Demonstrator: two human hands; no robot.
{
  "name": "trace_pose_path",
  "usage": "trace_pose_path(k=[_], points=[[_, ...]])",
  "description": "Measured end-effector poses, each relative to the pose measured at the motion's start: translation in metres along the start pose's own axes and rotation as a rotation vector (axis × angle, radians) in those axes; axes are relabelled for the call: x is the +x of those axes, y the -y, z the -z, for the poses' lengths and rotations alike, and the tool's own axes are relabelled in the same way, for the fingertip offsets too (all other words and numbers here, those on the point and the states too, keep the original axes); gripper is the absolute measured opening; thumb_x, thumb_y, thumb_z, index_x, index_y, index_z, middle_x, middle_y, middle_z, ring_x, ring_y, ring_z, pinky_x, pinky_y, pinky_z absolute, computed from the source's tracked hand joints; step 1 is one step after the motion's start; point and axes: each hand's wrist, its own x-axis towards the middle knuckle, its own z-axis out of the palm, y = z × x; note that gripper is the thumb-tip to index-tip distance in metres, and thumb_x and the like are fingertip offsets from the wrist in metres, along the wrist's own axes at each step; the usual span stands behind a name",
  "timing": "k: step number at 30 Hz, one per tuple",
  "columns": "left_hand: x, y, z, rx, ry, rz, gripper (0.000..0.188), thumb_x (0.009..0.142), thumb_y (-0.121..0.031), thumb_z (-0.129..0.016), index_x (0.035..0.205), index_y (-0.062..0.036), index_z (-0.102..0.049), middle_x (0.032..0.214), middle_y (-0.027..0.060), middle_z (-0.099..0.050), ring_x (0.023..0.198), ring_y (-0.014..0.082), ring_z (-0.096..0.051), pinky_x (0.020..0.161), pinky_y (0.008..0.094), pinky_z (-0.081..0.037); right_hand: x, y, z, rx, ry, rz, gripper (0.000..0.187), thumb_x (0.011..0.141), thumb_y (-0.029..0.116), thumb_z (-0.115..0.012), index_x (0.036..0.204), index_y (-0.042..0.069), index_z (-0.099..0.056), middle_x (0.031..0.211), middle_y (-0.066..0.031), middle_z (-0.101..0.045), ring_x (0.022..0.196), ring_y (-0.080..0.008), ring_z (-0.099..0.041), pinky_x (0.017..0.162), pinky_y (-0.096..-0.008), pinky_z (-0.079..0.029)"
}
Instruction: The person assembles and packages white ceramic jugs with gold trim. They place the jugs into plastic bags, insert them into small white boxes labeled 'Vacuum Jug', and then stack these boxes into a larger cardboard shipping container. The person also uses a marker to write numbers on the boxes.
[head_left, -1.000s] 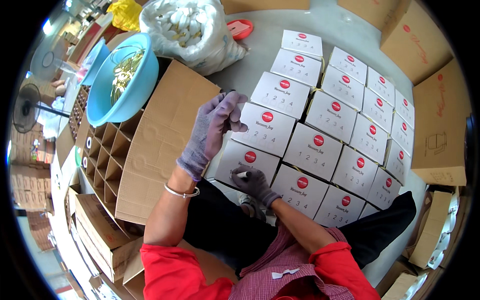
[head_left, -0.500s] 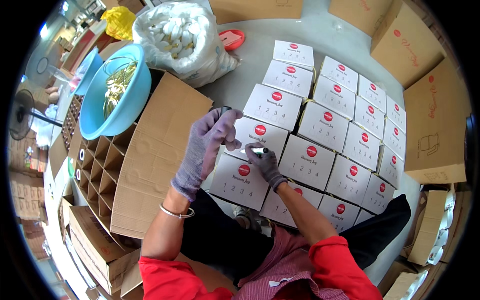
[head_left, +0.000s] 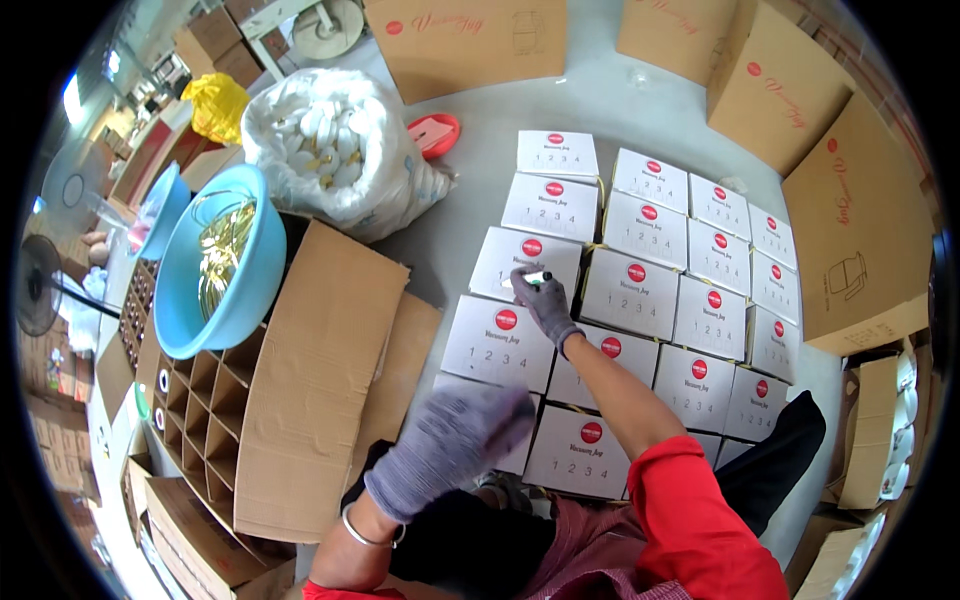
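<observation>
My right hand (head_left: 547, 303), in a grey glove, is shut on a marker pen (head_left: 538, 278) with a dark rear end. Its white front points at the printed row on a white box (head_left: 487, 262); I cannot tell whether the tip touches. My left hand (head_left: 450, 447), in a matching glove, is curled and smeared by motion over the nearest boxes. Whatever lies in its fingers is hidden. Below it is a white box (head_left: 499, 345) with a small dark mark under the first printed figure. Several like boxes with red round labels stand in rows, yellow cord (head_left: 601, 200) showing between them.
On the left, a blue basin (head_left: 172, 330) of gold-coloured strips stands over a divided carton (head_left: 225, 400) beside a cardboard flap (head_left: 310, 400). A plastic sack (head_left: 385, 200) of white parts and a red dish (head_left: 452, 140) lie beyond. Large brown cartons (head_left: 850, 220) border the right side.
The view has shifted. My right hand has carried the marker pen to a box farther up the left column. My left hand has come back toward me, away from the pen.
</observation>
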Motion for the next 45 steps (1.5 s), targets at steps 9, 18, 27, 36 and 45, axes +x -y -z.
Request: trace_pose_path(k=[9, 18, 27, 36, 45], points=[[-0.022, -0.009, -0.040, 0.168, 0.473, 0.029, 0.022, 0.081, -0.025, -0.065, 0.090, -0.0064, -0.057, 0.076, 0.0122, -0.064, 0.069, 0.0309, -0.066, 0.058, 0.0411, -0.052, -0.004, -0.007, -0.009, -0.107, 0.024, 0.025, 0.010, 0.088, 0.016, -0.061, 0.091, 0.007, -0.064, 0.067, -0.0052, -0.061, 0.061, -0.0120, -0.062, 0.058, -0.0271, -0.049], [-0.032, -0.015, -0.056, 0.146, 0.310, 0.008, 0.011, 0.084, -0.016, -0.053, 0.086, -0.0098, -0.061, 0.073, 0.0132, -0.066, 0.072, 0.0305, -0.067, 0.065, 0.0427, -0.052, 0.120, 0.017, 0.036, 0.250, -0.176, 0.118, 0.019, 0.089, 0.022, -0.064, 0.088, 0.003, -0.065, 0.067, 0.0022, -0.059, 0.060, -0.0063, -0.055, 0.056, -0.0239, -0.044], [-0.017, -0.019, -0.047, 0.149, 0.553, 0.071, 0.014, 0.083, -0.016, -0.053, 0.091, -0.0083, -0.061, 0.081, 0.0124, -0.065, 0.075, 0.0277, -0.066, 0.068, 0.0405, -0.052, 0.128, -0.006, 0.030, 0.164, -0.166, 0.110, 0.018, 0.091, 0.021, -0.063, 0.091, 0.003, -0.064, 0.070, 0.0007, -0.061, 0.060, -0.0084, -0.058, 0.057, -0.0257, -0.047], [-0.003, -0.002, -0.051, 0.079, 0.611, 0.150, 0.015, 0.083, -0.016, -0.053, 0.093, -0.0076, -0.061, 0.079, 0.0140, -0.066, 0.073, 0.0304, -0.067, 0.062, 0.0460, -0.053, 0.251, 0.020, 0.063, 0.427, -0.291, 0.235, 0.016, 0.086, 0.016, -0.069, 0.098, 0.005, -0.066, 0.080, -0.0015, -0.061, 0.067, -0.0120, -0.060, 0.059, -0.0249, -0.049], [0.024, 0.002, -0.043, -0.048, 0.677, 0.154, 0.017, 0.085, -0.018, -0.051, 0.096, -0.0081, -0.060, 0.079, 0.0162, -0.067, 0.069, 0.0328, -0.068, 0.059, 0.0480, -0.053, 0.283, -0.019, 0.062, 0.099, -0.393, 0.229, 0.019, 0.082, 0.022, -0.072, 0.097, 0.010, -0.069, 0.078, -0.0014, -0.064, 0.066, -0.0140, -0.063, 0.060, -0.0274, -0.050]])
